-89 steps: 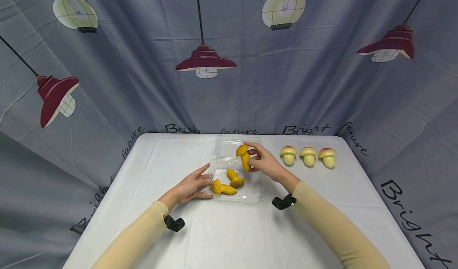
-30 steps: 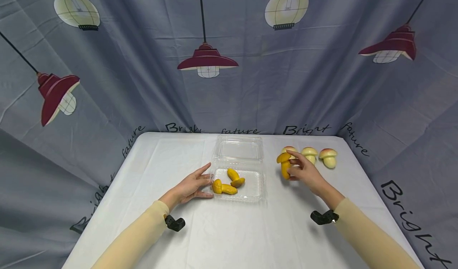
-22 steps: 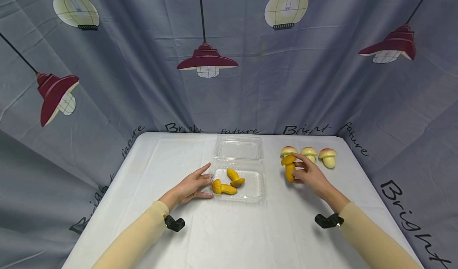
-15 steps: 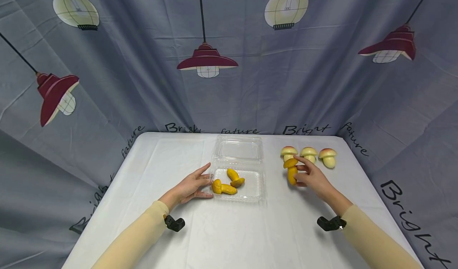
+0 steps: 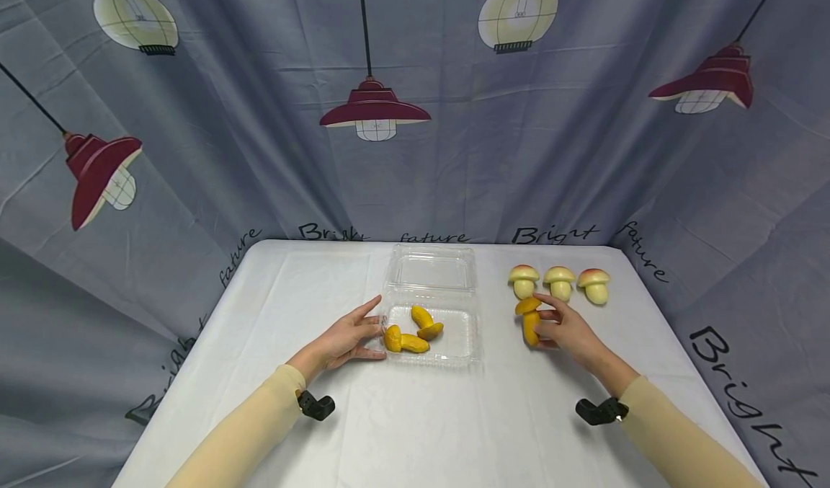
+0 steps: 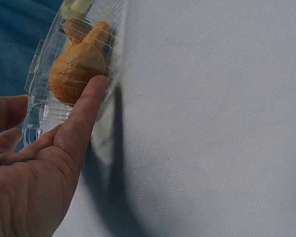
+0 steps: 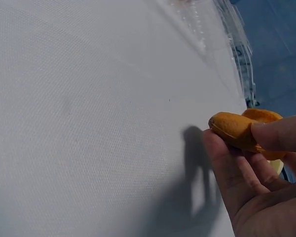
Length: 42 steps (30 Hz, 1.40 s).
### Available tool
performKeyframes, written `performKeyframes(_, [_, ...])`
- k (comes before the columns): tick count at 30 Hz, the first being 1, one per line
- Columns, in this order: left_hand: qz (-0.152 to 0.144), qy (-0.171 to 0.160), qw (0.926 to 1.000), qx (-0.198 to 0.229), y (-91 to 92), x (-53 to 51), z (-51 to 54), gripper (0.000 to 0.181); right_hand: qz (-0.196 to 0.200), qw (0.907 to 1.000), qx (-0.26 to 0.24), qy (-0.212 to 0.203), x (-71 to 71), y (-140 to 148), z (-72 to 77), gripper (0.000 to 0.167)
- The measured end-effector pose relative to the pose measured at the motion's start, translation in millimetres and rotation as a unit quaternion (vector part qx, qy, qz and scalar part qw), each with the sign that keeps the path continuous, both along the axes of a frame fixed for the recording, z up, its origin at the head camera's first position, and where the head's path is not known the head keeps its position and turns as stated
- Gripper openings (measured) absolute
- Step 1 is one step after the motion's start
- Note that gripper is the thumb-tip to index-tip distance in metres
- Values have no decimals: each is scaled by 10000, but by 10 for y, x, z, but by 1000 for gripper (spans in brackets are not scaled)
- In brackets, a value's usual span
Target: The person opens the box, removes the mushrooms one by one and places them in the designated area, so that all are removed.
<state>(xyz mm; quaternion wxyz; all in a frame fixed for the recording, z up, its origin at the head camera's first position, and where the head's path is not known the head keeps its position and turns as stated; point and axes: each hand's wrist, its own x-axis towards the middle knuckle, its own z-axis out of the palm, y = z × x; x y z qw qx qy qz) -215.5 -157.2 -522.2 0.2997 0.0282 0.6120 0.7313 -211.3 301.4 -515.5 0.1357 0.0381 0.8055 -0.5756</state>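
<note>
In the head view, the right hand point(image 5: 570, 336) pinched a yellow mushroom point(image 5: 531, 326) between thumb and fingers, holding it upright on that hand's left side. Three seconds earlier it had been over the clear container point(image 5: 460, 338); now it was well to the right and lower, on the near side of the pale mushrooms point(image 5: 560, 281), which stood in a row beyond the right hand. That suggested the mushroom had been taken out of the container and was being brought down to the surface point(image 5: 415, 423). The left hand point(image 5: 346, 336) had not shifted: its fingers were extended and spread against the container's wall, gripping nothing. Just right of those fingers lay two other yellow mushrooms, one point(image 5: 407, 340) nearer, one point(image 5: 425, 322) farther off. The pinched one had a broad deep-yellow cap and a thick, slightly curved stem.

In the left wrist view, one straight digit of the left hand reached along the container, and mushrooms showed through the clear plastic just beyond its tip.

In the right wrist view, the right hand's thumb pressed the stem from above, with fingers beneath. The stem looked smooth and orange, with a small dark mark at its rounded end. Whether it touched the surface could not be told.
</note>
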Motion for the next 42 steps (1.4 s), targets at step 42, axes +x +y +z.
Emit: performKeyframes(42, [-53,-27,10000,-37,11,-4,15,74,34,9998,117,-127,40,-22,-87,73])
